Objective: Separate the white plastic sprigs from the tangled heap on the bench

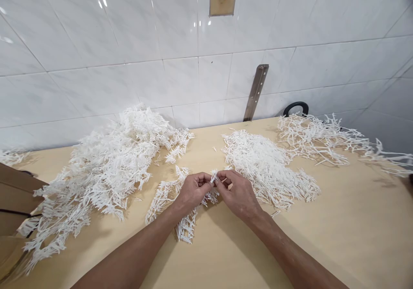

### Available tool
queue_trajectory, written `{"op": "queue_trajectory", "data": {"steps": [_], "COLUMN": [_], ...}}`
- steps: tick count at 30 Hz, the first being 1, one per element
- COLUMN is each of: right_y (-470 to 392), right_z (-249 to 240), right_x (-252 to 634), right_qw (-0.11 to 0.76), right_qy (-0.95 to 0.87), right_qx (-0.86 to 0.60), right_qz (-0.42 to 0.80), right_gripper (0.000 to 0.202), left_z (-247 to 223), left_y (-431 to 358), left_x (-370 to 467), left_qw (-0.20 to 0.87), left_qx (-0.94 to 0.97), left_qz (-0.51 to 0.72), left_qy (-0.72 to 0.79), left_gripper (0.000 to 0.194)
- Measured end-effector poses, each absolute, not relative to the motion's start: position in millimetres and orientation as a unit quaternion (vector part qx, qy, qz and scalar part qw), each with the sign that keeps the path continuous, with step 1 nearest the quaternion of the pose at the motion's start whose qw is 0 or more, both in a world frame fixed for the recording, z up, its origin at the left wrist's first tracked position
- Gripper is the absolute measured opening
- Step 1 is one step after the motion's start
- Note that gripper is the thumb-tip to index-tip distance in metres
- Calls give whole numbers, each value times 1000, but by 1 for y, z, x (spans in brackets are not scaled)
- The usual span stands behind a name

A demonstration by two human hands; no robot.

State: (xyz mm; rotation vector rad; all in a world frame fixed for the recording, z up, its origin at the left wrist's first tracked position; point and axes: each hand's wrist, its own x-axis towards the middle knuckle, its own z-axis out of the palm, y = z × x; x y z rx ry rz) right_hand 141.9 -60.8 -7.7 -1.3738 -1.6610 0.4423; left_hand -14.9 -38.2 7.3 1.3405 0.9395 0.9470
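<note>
My left hand (192, 191) and my right hand (239, 195) meet over the middle of the table. Fingertips of both pinch a small white branched sprig (214, 176), mostly covered by the fingers. More white branched strands (186, 229) lie beneath and beside my left hand. To the left rises a large tangled heap of white branched pieces (112, 164). Just beyond my right hand spreads a flatter pile of thin white pieces (266, 164).
Bare, stick-like white strands (318, 140) stretch along the back right of the wooden table (361, 237). A brown cardboard box (19, 190) stands at the left edge. Behind the table are a tiled wall (135, 35), a metal bracket (256, 91) and a black ring-shaped handle (296, 104).
</note>
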Motion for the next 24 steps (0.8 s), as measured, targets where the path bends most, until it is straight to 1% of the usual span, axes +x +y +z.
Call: {"op": "queue_trajectory", "data": {"steps": [3,6,9,12,14,19,24], "right_y": [-61,-62,-62,-61,-59,-58,-58], "right_z": [-6,-1,2,3,1,-1,2], "right_x": [143,144,145,146,146,147,148], "right_qw": [447,435,416,416,421,419,422], "right_qy": [-678,-658,-618,-570,-566,-596,-556], "right_qx": [-555,-576,-585,-573,-566,-562,-562], "right_qz": [178,213,320,418,427,392,443], "right_gripper": [12,11,14,19,20,16,14], "left_z": [6,5,3,1,1,2,3], "left_y": [-38,-38,-38,-40,-42,-45,-46], "left_x": [-15,-16,-16,-15,-15,-13,-13], "left_qw": [575,545,493,461,447,414,406], "left_qx": [590,617,648,661,668,686,687], "left_qz": [396,393,392,400,401,389,390], "left_qy": [405,411,427,436,441,455,459], "left_gripper": [17,24,34,36,36,36,35]}}
